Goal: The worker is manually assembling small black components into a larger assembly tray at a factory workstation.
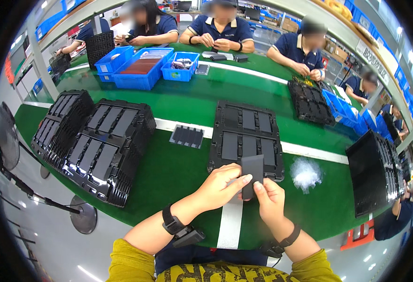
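Observation:
A dark grey, flat rectangular piece (252, 168) is held up between both my hands over the near edge of a black moulded tray. My left hand (218, 187) pinches its left side with the thumb across the face. On the lower right edge, the thumb and fingers of my right hand (270, 201) close on the same piece. Just beyond them lies the black tray (219, 126), with similar grey rectangles in its slots, two visible in the far row and three in the near row. My hands partly cover the tray's near edge.
Two stacks of filled black trays (133, 134) stand at left, beside a sheet with dark strips (187, 136). To the right are a heap of small clear films (305, 175) and a tall tray stack (373, 171). Co-workers sit across the green table (183, 164), behind blue bins (138, 80).

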`<action>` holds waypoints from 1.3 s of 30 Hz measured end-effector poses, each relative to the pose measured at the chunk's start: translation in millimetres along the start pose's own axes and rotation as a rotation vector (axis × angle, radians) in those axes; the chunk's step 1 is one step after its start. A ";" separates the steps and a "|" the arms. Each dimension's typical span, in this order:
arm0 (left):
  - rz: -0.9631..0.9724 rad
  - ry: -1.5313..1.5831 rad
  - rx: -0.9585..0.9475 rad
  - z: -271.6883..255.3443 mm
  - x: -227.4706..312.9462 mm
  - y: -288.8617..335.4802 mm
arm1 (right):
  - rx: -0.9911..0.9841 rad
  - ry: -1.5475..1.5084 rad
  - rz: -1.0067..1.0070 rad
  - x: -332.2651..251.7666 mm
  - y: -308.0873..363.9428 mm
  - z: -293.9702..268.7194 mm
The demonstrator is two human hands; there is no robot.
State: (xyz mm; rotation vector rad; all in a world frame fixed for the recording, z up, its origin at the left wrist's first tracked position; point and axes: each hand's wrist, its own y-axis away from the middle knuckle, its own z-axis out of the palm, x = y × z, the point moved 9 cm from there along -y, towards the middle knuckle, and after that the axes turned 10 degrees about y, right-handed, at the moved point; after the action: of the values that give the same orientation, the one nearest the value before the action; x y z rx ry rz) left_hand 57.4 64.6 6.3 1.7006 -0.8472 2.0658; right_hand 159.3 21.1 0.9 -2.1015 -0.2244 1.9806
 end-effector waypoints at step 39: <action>-0.096 -1.148 0.150 -47.2 -44.0 -13.2 | 0.112 0.930 0.249 57.3 -184.9 -62.1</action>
State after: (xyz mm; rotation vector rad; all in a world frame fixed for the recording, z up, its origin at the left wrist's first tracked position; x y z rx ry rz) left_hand 39.2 109.5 -38.3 2.9437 -0.8358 0.9500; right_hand 235.2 209.7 0.9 -2.7880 0.3238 0.8785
